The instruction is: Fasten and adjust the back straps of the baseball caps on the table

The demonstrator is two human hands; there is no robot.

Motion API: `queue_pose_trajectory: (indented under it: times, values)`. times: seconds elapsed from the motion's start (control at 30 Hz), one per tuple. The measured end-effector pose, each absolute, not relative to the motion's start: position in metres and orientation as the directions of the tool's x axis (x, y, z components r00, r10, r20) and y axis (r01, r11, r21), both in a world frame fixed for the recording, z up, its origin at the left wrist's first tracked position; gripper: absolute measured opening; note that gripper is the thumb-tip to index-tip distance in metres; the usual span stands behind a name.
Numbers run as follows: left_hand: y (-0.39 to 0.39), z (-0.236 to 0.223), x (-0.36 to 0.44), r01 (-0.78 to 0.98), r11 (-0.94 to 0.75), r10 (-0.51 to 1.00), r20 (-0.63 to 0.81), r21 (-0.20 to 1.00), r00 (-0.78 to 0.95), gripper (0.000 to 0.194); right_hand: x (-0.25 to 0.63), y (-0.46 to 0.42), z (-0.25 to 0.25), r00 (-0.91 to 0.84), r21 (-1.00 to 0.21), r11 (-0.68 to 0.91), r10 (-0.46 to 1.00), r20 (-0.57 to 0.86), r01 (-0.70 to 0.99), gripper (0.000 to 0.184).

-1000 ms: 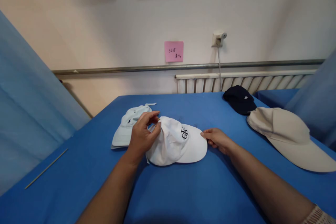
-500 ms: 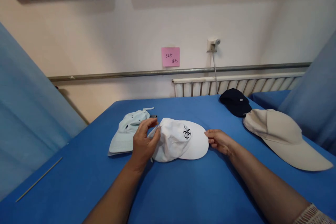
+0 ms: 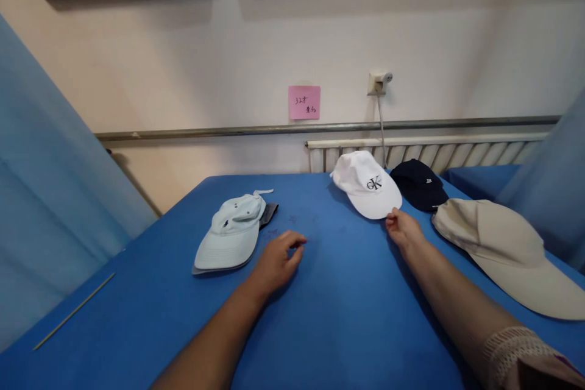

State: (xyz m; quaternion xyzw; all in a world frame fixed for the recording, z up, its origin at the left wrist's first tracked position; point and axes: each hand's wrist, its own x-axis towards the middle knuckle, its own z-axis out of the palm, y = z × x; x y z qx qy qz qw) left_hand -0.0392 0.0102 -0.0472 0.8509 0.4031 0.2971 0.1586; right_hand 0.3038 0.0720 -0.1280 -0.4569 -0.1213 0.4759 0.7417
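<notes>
A white cap (image 3: 360, 178) with black letters on its front is at the back of the blue-covered table, beside a navy cap (image 3: 418, 183). My right hand (image 3: 402, 228) pinches the edge of the white cap's brim. Over the middle of the table, my left hand (image 3: 280, 258) holds nothing, its thumb and fingers apart. To its left lies a pale mint cap (image 3: 236, 225) with a small dark emblem. Something dark pokes out from beneath that cap, and a second brim edge shows under its brim. A large beige cap (image 3: 498, 234) rests at the right.
A thin stick (image 3: 74, 312) lies near the left edge of the blue table (image 3: 338, 311). Blue curtains (image 3: 59, 189) hang on both sides. Behind the table are a radiator (image 3: 479, 149), a rail and a wall socket (image 3: 377, 83) with a cable.
My right hand has carried the white cap from the table's middle back and to the right, next to the navy cap. My left hand has come away from it and shifted right.
</notes>
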Motion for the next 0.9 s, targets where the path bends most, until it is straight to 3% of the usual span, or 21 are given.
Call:
queue_pose_trajectory:
  times: [0.13,0.27,0.53,0.67,0.9]
  values:
    - [0.006,-0.05,-0.036,0.588,-0.634,0.741,0.176,0.502,0.648,0.021,0.312,0.101,-0.126,0.541,-0.738,0.109,0.751,-0.377,-0.666,0.02]
    - [0.007,-0.052,-0.035,0.623,-0.599,0.738,0.045,0.503,0.674,0.022,0.311,0.119,-0.127,0.524,-0.697,0.07,0.713,-0.465,-0.713,0.021]
    - [0.008,-0.052,-0.035,0.652,-0.534,0.767,-0.015,0.538,0.641,0.023,0.31,0.122,-0.135,0.515,-0.666,0.065,0.691,-0.507,-0.743,0.019]
    - [0.009,-0.054,-0.035,0.653,-0.513,0.774,-0.029,0.557,0.633,0.024,0.311,0.123,-0.137,0.528,-0.666,0.084,0.686,-0.501,-0.741,0.035]
    - [0.01,-0.055,-0.035,0.65,-0.504,0.773,-0.038,0.569,0.633,0.024,0.311,0.119,-0.141,0.506,-0.688,0.049,0.717,-0.48,-0.724,0.022]
